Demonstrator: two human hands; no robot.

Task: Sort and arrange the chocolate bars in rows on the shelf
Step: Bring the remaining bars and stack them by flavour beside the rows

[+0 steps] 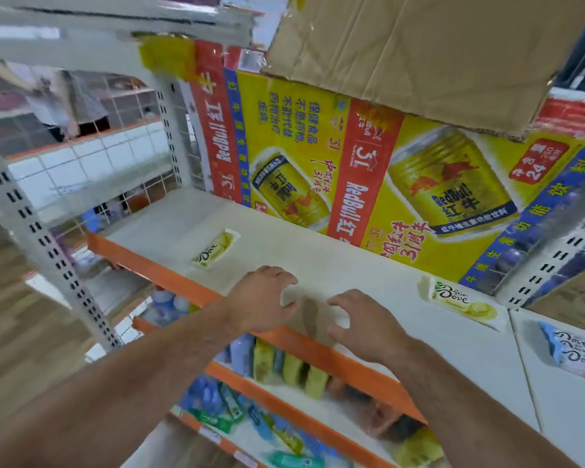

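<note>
The left hand (pixel 264 298) and right hand (pixel 362 322) hover empty, fingers spread, before the Red Bull carton (pixel 352 163). On the shelf (pixel 335 261), one yellow Dove bar (pixel 213 249) lies before the carton's left end, another yellow bar (pixel 463 302) and a blue Dove bar (pixel 574 349) off its right end. Sorting seems barely begun; next likely calls for gathering like bars into a row

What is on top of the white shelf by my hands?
The left yellow bar, the right yellow bar and a Red Bull carton at the back. Whatever lies beneath the left hand and right hand is hidden.

Shelf (pixel 318 251) centre open between left bar (pixel 214 248), right bar (pixel 460 300); carton (pixel 352 157) behind.
</note>
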